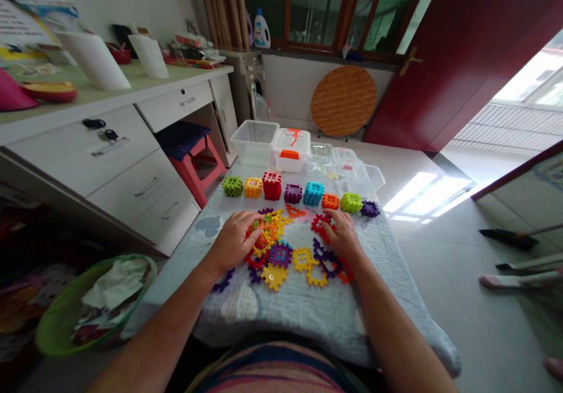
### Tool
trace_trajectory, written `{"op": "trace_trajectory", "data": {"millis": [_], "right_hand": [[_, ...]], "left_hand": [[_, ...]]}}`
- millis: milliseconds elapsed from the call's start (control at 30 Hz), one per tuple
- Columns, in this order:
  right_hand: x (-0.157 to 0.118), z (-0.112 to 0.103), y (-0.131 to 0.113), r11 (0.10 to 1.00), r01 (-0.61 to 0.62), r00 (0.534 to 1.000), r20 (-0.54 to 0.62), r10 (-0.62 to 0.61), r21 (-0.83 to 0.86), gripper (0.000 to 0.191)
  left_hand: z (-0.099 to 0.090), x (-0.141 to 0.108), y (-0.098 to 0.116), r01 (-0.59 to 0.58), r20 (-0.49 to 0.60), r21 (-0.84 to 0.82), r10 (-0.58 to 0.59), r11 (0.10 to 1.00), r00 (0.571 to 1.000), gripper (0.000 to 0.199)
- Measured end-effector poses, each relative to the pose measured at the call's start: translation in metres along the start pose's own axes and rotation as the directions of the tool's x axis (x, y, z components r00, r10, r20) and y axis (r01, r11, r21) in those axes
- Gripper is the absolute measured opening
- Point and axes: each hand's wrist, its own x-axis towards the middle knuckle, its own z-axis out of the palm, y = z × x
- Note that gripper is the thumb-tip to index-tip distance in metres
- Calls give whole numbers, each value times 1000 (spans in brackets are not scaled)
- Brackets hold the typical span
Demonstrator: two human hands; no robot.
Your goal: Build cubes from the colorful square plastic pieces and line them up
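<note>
Loose interlocking plastic building tiles lie in a heap on the cloth-covered table. My left hand (237,237) rests at the heap's left side, thumb and fingers apart, against orange tiles (267,237). My right hand (344,234) has its thumb and fingers closed on a red tile (320,224) on the right. Between the hands are a purple square tile (280,254), a solid yellow tile (275,277) and a yellow window tile (303,258). Dark purple tiles (326,259) lie below my right hand. Behind stands a row of assembled cubes, including a tall red block (272,186) and a blue cube (314,194).
Clear plastic bins (255,138) and a lidded box with an orange latch (291,146) stand at the table's far end. A green laundry basket (50,322) is on the floor at left. A pink stool (200,173) stands by the white desk (127,141).
</note>
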Motion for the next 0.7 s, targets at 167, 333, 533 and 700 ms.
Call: {"op": "trace_trajectory", "data": {"millis": [167,333,533,700], "right_hand": [[-2,-1,3,989,28,996,83,-16,-146,47],[-3,-1,4,986,32,986,166,-5,-161,54],[-3,0,4,989,53,987,158,-31,-137,49],[-3,0,3,991,84,990,126,-70,-104,46]], "left_hand": [[-19,-28,6,-161,317,41,140,986,938,14],[-20,-40,0,-205,424,132,132,970,896,26],[-10,-39,-1,-260,432,162,169,952,886,21],[-10,-40,0,-271,360,94,221,958,906,21]]}}
